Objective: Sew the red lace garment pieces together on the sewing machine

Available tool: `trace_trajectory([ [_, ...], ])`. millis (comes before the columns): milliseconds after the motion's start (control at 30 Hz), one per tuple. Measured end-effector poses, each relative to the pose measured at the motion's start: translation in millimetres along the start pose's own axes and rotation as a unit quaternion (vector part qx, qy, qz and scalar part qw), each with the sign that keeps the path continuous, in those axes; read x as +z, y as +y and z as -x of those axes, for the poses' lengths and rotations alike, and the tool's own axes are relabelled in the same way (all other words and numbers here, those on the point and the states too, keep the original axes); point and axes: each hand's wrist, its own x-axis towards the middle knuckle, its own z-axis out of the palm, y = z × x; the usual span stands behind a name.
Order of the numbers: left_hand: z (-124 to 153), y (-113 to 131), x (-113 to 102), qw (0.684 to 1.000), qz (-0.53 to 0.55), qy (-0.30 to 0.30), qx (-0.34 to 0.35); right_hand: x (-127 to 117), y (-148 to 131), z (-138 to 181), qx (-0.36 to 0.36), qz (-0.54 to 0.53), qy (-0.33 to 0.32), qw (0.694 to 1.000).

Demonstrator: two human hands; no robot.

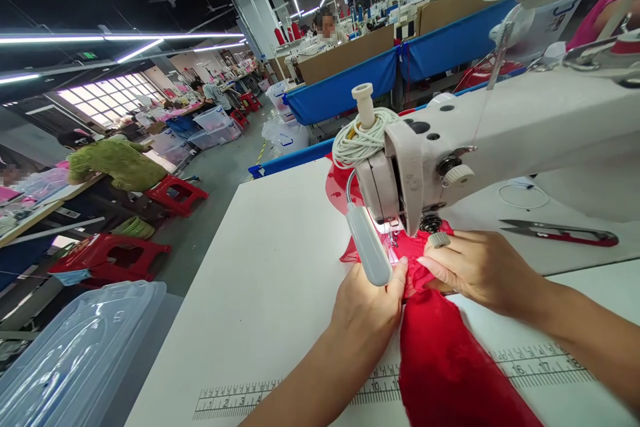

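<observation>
We guide sheer red fabric (445, 360) beneath the sewing machine (525, 140), its long end crossing the printed ruler (225, 400) toward the table's (280, 260) near edge. Our left hand (370, 300) presses it with the thumb, its other fingers mostly hidden; our right hand (467, 263), nearly closed, pinches gathered folds. Thread snips (600, 237) lie near the machine bed's front edge.

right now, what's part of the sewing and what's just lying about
Seems in use:
- red cloth, with the left hand and right hand on it
- sewing machine
- white table

Seems just lying about:
- snips, beyond the right hand
- plastic box, beside the table
</observation>
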Motion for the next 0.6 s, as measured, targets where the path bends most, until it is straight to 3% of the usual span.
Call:
trace_trajectory([
  [333, 2.8, -2.1, 7.4, 0.988, 0.142, 0.018, -0.053, -1.9, 1.1, -2.3, -0.01, -0.017, -0.017, 1.0],
  [600, -1.5, -5.8, 1.6, 0.992, 0.127, 0.007, -0.024, 0.2, 3.4, -2.9, -0.007, -0.022, -0.024, 0.999],
])
